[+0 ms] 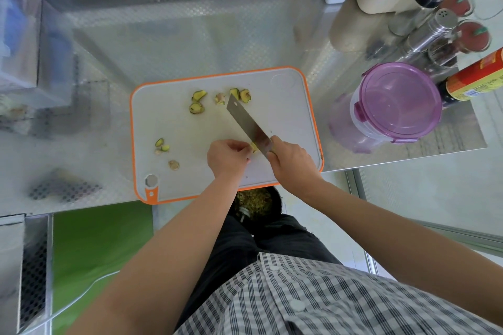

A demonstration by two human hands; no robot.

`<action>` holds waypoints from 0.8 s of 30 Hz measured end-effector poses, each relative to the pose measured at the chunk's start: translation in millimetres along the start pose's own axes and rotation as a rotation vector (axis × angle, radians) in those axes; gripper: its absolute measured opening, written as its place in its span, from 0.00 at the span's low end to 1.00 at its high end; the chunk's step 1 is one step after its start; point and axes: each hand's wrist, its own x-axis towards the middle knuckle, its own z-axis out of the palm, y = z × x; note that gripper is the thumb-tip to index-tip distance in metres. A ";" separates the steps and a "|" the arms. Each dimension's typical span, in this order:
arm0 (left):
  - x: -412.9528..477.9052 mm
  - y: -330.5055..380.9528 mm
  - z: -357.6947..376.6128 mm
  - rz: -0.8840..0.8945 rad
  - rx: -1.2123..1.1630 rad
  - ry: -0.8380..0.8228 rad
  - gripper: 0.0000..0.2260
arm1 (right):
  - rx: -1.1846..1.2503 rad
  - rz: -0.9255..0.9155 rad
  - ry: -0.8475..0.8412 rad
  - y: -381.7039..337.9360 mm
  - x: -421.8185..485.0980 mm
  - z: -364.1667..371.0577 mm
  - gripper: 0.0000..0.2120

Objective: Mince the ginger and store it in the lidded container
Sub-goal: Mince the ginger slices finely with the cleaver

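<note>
Reference: clock directions are taken from the centre of the cutting board (190,128).
Stage: early, as judged; trimming or first slicing is under way and no minced pile is seen.
Ginger piece (253,147): at 5 o'clock on the board, pressed against the cleaver (245,122); it is mostly hidden by fingers.
Left hand (227,156): curled, and the ginger piece is pinched at the fingertips.
Right hand (292,160): wrapped round the cleaver handle, with the blade angled from 5 toward 1 o'clock.
Offcuts: skin-on slices (197,102) are scattered at 12 to 1 o'clock, and smaller bits (162,144) lie at 8 o'clock.
Lidded container (394,100): on the steel counter (190,41) at 3 o'clock, apart from the board; the purple lid is on and the contents cannot be read.
Left to do: finish slicing, mince, unclip the lid, load, reclose.
Edges: the board sits at the counter's front edge; its 5 o'clock corner is right at the drop, and some overhang is suspected above the bin (254,202).
Risk: bits pushed toward 5 to 6 o'clock are likely lost over that edge.
Open room: bare board is available at 9 to 10 o'clock, and bare counter beyond 12 o'clock.
Tight side: bottles and shakers (432,27) are crowded at 2 o'clock behind the container, so lid handling is better done on the near side.
</note>
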 end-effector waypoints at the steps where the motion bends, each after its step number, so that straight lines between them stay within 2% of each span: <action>1: 0.3 -0.5 -0.1 -0.003 -0.004 0.004 0.07 | -0.002 -0.009 -0.006 -0.3 -1.8 -2.0 0.05; 3: 1.0 -1.5 0.4 0.000 -0.018 0.000 0.08 | -0.016 -0.019 -0.035 -1.2 -4.1 -4.1 0.01; 10: 2.6 -4.0 1.2 -0.012 -0.028 0.003 0.12 | -0.041 0.015 -0.083 -4.4 -4.6 -2.6 0.02; 12: 2.2 -3.2 0.9 -0.012 -0.041 0.004 0.11 | -0.049 0.027 -0.091 -6.3 -3.2 -1.3 0.04; 15: 1.0 -2.8 0.7 0.002 -0.027 -0.009 0.05 | -0.062 0.048 -0.094 -10.0 1.3 5.1 0.00; 20: -0.8 -4.2 -0.5 0.010 -0.068 -0.011 0.04 | -0.017 0.033 -0.064 -5.9 1.1 8.9 0.06; 24: -0.9 -4.8 0.2 0.000 -0.085 0.003 0.07 | 0.045 0.023 -0.015 -3.2 -4.1 1.3 0.06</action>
